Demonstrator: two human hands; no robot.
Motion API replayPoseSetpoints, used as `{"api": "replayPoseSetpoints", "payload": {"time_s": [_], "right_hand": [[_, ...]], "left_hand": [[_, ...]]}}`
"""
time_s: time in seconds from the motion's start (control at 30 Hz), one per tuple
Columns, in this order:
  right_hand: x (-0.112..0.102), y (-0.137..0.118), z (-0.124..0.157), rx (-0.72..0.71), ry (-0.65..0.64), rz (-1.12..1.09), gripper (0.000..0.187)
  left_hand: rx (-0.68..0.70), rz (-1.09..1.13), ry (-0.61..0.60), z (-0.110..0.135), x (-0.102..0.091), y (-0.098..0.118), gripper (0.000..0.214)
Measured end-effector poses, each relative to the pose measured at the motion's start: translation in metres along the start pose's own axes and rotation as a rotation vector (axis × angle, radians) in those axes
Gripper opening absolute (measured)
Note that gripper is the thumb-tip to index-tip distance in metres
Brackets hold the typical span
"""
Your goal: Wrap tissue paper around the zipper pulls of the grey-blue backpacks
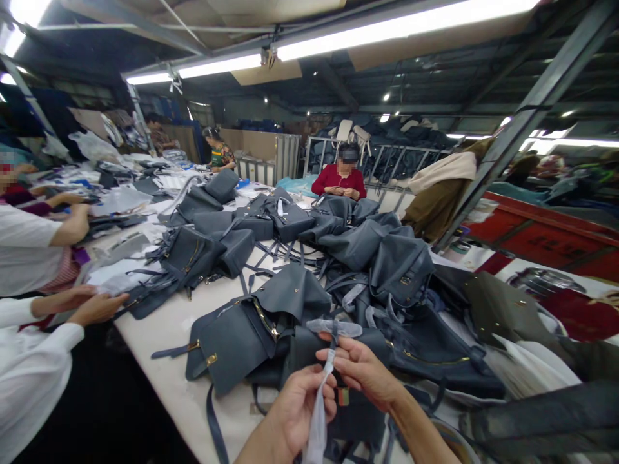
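My left hand and my right hand are raised together at the bottom centre. Between them I pinch a narrow grey leather strap wrapped in translucent white plastic film. A strip of that film hangs down from my left hand's grip. Just beyond my hands lies a slate-grey leather bag with gold-coloured zip and clasp fittings. Several similar unfinished-looking bags and loose straps are heaped on the white work table.
A co-worker's hands in white sleeves rest at the table's left edge, with another person's forearm above them. A person in a red top sits across the table. A steel post and a red cart stand at right.
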State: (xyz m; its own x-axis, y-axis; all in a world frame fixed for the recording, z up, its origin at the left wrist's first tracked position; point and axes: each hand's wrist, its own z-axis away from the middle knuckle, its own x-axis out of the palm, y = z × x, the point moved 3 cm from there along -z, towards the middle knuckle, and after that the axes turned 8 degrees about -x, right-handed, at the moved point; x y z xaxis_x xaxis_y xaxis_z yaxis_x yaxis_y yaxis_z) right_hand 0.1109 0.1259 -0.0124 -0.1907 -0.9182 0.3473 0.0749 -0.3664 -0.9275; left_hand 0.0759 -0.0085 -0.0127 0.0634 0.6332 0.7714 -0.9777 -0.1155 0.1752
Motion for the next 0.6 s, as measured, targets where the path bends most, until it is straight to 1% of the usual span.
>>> {"api": "replayPoseSetpoints", "payload": {"time_s": [0.07,0.13,0.2,0.27,0.37,0.4,0.47,0.53,0.6], "right_hand": [[0.001,0.002,0.000,-0.028,0.008,-0.047,0.052],[0.004,0.007,-0.001,-0.067,0.029,-0.134,0.054],[0.008,0.014,-0.002,-0.101,0.062,-0.217,0.054],[0.010,0.020,-0.003,-0.132,0.106,-0.256,0.052],[0.013,0.025,-0.003,-0.159,0.194,-0.220,0.048],[0.013,0.025,-0.002,-0.159,0.227,-0.191,0.048],[0.014,0.024,0.003,-0.141,0.282,-0.125,0.052],[0.013,0.022,0.011,-0.125,0.310,-0.049,0.057],[0.008,0.022,0.023,-0.125,0.327,0.030,0.064]], "left_hand": [[-0.126,0.083,-0.080,0.001,0.001,0.000,0.015],[-0.222,0.132,-0.158,0.001,0.001,-0.001,0.014],[-0.276,0.146,-0.228,-0.001,0.001,-0.003,0.014],[-0.280,0.142,-0.266,-0.003,0.001,-0.004,0.015],[-0.209,0.113,-0.256,-0.007,0.000,-0.006,0.015],[-0.166,0.078,-0.242,-0.008,0.000,-0.007,0.014],[-0.044,-0.068,-0.198,-0.006,-0.001,-0.006,0.012],[0.074,-0.336,-0.114,0.000,-0.004,-0.002,0.011],[0.236,-0.743,0.042,0.012,-0.007,0.009,0.014]]}}
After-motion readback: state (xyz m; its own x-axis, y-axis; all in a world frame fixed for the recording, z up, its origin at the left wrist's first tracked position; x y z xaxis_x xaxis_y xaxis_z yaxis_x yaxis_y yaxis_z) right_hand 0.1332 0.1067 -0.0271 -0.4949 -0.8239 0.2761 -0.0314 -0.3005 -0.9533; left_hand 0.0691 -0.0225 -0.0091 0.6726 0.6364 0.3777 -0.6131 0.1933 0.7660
